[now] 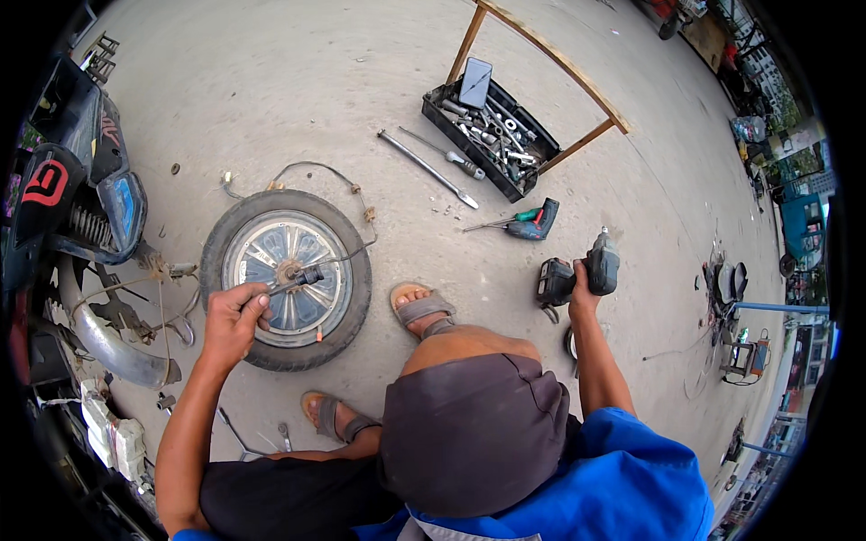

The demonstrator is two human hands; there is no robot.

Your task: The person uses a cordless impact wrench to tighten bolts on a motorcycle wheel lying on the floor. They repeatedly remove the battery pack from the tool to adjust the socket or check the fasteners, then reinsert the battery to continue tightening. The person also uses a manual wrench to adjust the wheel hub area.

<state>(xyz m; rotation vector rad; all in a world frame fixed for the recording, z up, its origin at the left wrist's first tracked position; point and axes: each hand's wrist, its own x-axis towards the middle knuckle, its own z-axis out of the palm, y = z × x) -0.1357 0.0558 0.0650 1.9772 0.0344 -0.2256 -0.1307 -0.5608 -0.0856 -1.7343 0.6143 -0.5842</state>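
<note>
My left hand (236,316) grips a dark bar with a socket (305,278) at its end, held over the hub of a wheel (225,254) with a black tyre, lying flat on the ground. A thin cable runs from the hub around the tyre. At the right, my right hand (582,288) is closed around the grip of a black cordless impact wrench (604,269) with a battery base, its nose pointing away from me. Just beyond it lies a smaller drill-like tool (534,221) with a screwdriver (478,226) beside it.
A black toolbox (438,114) of sockets, under a wooden handle frame, holds a phone (475,83). A long metal bar (426,167) lies nearby. A scooter (108,207) with exposed spring and pipe stands at the left. Tools, parts and cables lie along the right side.
</note>
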